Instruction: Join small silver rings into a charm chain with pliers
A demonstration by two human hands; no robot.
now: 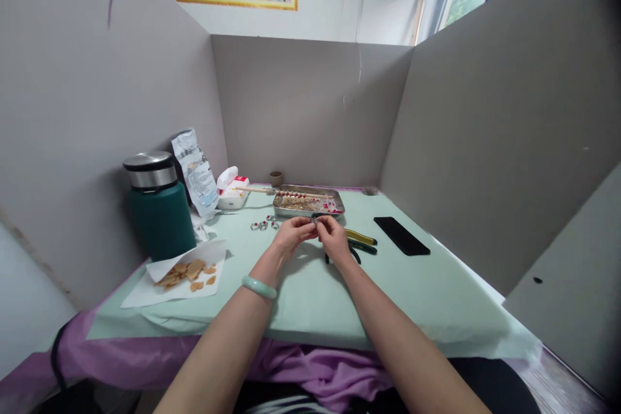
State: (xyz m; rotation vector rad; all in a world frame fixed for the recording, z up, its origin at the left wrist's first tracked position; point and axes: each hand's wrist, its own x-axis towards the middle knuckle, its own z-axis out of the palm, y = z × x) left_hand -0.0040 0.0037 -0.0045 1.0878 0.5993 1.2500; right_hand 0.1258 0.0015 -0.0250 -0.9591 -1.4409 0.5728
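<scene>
My left hand (295, 233) and my right hand (332, 237) meet over the middle of the table. Between their fingertips they pinch a small silvery ring-like piece (314, 220), too small to make out fully. Several silver rings with red beads (263, 226) lie just left of my left hand. Pliers with yellow and green handles (361, 240) rest beside my right hand, partly hidden under it; black curved handles (356, 255) show there too. Behind my hands, a metal tray (343, 206) holds gold-coloured and red bits, and a wooden stick carrying red-beaded pieces (310, 195) lies across it.
A green flask (162, 220) and a silvery pouch (195, 171) stand at the left. In front lie chips (182, 273) on white paper (140, 296). A tissue pack (233, 194) and a small brown cup (276, 178) are behind. A black phone (402, 236) lies right. Grey partitions (310, 110) enclose the table.
</scene>
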